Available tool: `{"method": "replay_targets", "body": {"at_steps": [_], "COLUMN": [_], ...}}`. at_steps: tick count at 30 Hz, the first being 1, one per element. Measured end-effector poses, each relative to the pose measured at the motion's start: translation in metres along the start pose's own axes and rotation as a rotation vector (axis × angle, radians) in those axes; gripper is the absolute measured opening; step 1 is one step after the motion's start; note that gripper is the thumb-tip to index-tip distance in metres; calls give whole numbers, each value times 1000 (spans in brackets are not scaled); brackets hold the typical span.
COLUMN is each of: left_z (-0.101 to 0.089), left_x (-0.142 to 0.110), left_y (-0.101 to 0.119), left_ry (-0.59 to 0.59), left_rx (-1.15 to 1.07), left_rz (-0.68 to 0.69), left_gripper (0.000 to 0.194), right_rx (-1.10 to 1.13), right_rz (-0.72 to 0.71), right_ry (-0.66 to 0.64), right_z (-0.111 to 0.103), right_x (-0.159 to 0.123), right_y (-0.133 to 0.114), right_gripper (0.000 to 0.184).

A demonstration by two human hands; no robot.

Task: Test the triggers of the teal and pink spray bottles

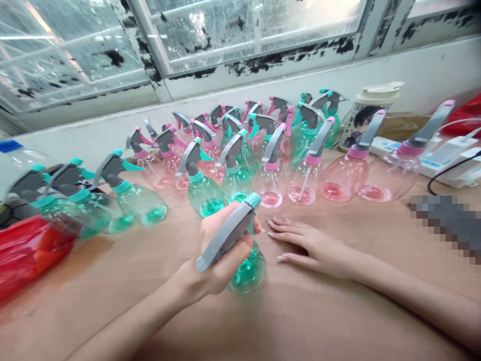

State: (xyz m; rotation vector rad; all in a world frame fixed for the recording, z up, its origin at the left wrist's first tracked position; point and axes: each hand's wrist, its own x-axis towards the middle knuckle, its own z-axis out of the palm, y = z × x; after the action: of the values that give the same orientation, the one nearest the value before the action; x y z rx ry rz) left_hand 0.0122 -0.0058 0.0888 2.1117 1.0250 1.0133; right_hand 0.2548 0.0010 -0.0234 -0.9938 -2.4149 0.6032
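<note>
My left hand (220, 250) is closed round the neck of a green spray bottle (250, 271) with a grey and teal trigger head. That bottle is at the middle front of the table, and my fingers hide its neck. To its right, my right hand (311, 245) lies flat on the wooden tabletop, fingers stretched out and holding nothing. Just beyond both hands stands a row of clear spray bottles, among them a green one (205, 193) and a pink one (272, 183). More green bottles (143, 203) stand at the left.
Several more pink and green spray bottles crowd the back by the wall. A red plastic bag (33, 255) lies at the left edge. At the right are a lidded cup (370, 110), white chargers with cables (451, 155) and a blurred-out dark object (449, 220). Windows rise behind.
</note>
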Motion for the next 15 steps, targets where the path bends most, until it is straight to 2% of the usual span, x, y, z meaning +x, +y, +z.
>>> {"method": "replay_targets", "body": {"at_steps": [2, 8, 15], "left_z": [-1, 1, 4], "left_x": [-1, 5, 6], "left_y": [-1, -3, -2], "left_ry": [13, -16, -27], "left_rx": [26, -60, -139], "left_rz": [-16, 35, 65], "left_gripper": [12, 36, 40], "right_rx": [14, 15, 6], "right_rz": [-1, 18, 12], "right_ry": [6, -23, -26], "right_z": [0, -1, -1], "right_x": [0, 2, 1], "right_y": [0, 0, 1], "right_gripper": [54, 55, 54]}}
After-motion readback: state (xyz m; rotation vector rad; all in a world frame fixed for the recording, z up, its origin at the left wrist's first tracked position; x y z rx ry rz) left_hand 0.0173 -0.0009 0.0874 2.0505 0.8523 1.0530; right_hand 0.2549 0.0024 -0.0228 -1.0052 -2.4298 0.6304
